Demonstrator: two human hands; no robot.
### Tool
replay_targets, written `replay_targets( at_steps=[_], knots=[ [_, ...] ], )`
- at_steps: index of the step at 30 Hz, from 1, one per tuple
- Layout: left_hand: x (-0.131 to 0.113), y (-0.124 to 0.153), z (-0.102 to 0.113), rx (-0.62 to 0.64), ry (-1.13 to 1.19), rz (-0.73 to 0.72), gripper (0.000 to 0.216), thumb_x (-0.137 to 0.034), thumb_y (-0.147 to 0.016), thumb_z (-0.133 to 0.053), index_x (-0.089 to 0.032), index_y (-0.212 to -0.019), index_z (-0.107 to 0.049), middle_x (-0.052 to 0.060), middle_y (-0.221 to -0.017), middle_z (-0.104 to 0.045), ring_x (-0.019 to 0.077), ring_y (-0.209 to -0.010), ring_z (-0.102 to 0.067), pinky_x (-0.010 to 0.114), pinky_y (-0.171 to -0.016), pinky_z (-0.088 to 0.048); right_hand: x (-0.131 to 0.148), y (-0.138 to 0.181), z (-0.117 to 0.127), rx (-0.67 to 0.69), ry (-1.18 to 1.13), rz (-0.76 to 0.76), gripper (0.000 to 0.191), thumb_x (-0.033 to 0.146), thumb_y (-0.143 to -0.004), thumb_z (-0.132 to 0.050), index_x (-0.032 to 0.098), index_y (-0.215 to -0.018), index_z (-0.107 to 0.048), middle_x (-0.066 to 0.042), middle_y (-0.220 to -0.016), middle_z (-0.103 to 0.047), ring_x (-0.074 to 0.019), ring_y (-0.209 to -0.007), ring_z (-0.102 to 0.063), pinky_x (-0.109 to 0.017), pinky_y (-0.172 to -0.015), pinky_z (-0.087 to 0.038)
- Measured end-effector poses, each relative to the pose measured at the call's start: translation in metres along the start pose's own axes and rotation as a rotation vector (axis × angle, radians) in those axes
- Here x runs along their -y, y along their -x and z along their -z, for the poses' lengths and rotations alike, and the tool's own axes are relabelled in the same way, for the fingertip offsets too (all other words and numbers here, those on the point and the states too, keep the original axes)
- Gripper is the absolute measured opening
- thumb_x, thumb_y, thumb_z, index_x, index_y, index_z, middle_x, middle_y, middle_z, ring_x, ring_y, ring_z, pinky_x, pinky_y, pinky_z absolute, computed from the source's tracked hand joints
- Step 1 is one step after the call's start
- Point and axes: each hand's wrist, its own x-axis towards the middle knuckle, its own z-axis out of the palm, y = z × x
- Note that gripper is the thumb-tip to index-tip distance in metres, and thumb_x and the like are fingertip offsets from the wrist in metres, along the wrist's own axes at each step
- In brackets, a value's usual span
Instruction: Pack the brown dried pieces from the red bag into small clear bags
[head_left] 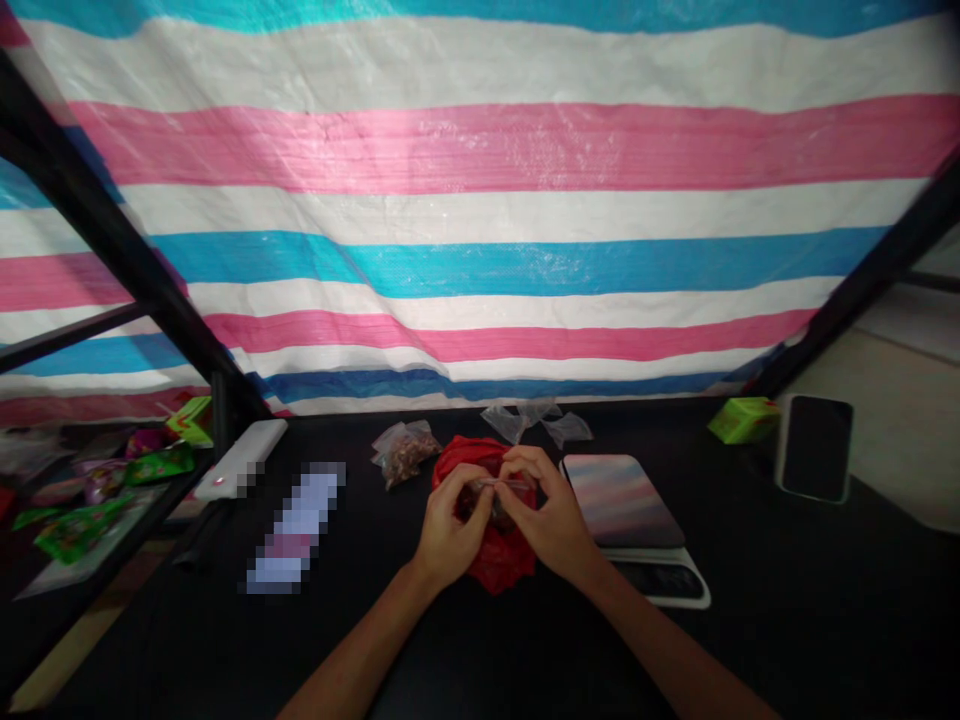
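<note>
Both hands meet over a crumpled red plastic bag [501,565]. Between them runs the pale edge of what looks like a small clear plastic bag [496,483]. My left hand [452,525] pinches this edge from the left, thumb and forefinger together. From the right, my right hand [551,520] pinches it the same way. My fingers partly hide the clear bag's body and whatever lies inside the red bag. Just behind and left are small clear bags with brown bits [406,455]. Several flat clear bags [532,420] lie behind the red one.
A digital scale [630,505] with a shiny platform sits right of my hands. Farther right stand a green box [742,420] and a phone [815,447]. On the left lie a white device [241,460], a blurred-out item [296,530] and colourful packets [82,525]. Striped sheeting [480,220] hangs behind.
</note>
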Motion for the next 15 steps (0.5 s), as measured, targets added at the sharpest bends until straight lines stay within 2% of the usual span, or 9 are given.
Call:
replay_targets(
  at_steps=[3, 8, 12, 14, 15],
  knots=[
    [0.0003, -0.0023, 0.0019, -0.004, 0.02, 0.014, 0.008, -0.025, -0.096, -0.059, -0.02, -0.095, -0.066, 0.004, -0.091, -0.069, 0.017, -0.085, -0.065, 0.028, -0.079, -0.051, -0.0043, 0.0011, -0.0009, -0.013, 0.026, -0.005, 0.023, 0.026, -0.091, -0.065, 0.025, -0.113, -0.058, -0.002, -0.097, -0.068, -0.0201, -0.092, -0.066, -0.035, -0.089, -0.05],
    [0.0003, -0.0017, 0.0042, 0.016, -0.041, 0.0, 0.01, -0.025, -0.098, -0.055, -0.02, -0.095, -0.062, 0.004, -0.093, -0.065, 0.0172, -0.087, -0.062, 0.029, -0.081, -0.049, -0.0023, -0.0006, 0.0021, 0.013, 0.173, 0.039, 0.038, 0.027, -0.092, -0.065, 0.028, -0.129, -0.055, -0.002, -0.098, -0.071, -0.0226, -0.098, -0.066, -0.041, -0.097, -0.047],
    [0.0004, 0.002, -0.0001, 0.031, -0.067, -0.005, 0.013, -0.028, -0.101, -0.05, -0.02, -0.096, -0.059, 0.005, -0.093, -0.062, 0.0177, -0.088, -0.059, 0.031, -0.082, -0.048, 0.0011, -0.0001, 0.0031, 0.037, 0.256, 0.057, 0.04, 0.025, -0.092, -0.064, 0.03, -0.131, -0.055, 0.0, -0.096, -0.073, -0.0238, -0.098, -0.066, -0.044, -0.099, -0.044],
    [0.0028, 0.0014, -0.0006, -0.023, -0.04, 0.017, 0.016, -0.031, -0.102, -0.048, -0.02, -0.096, -0.058, 0.004, -0.092, -0.06, 0.0174, -0.086, -0.058, 0.031, -0.081, -0.048, 0.0018, 0.0001, 0.0036, 0.033, 0.265, 0.082, 0.041, 0.026, -0.094, -0.063, 0.03, -0.133, -0.054, -0.002, -0.104, -0.073, -0.0242, -0.101, -0.066, -0.044, -0.099, -0.045],
    [0.0052, -0.0003, 0.0011, -0.094, -0.023, 0.036, 0.017, -0.033, -0.102, -0.048, -0.021, -0.096, -0.057, 0.004, -0.091, -0.059, 0.017, -0.085, -0.057, 0.03, -0.08, -0.048, 0.002, -0.0005, 0.0047, 0.03, 0.28, 0.102, 0.042, 0.027, -0.094, -0.062, 0.031, -0.135, -0.053, -0.003, -0.109, -0.072, -0.0246, -0.103, -0.065, -0.044, -0.098, -0.045]
  ],
)
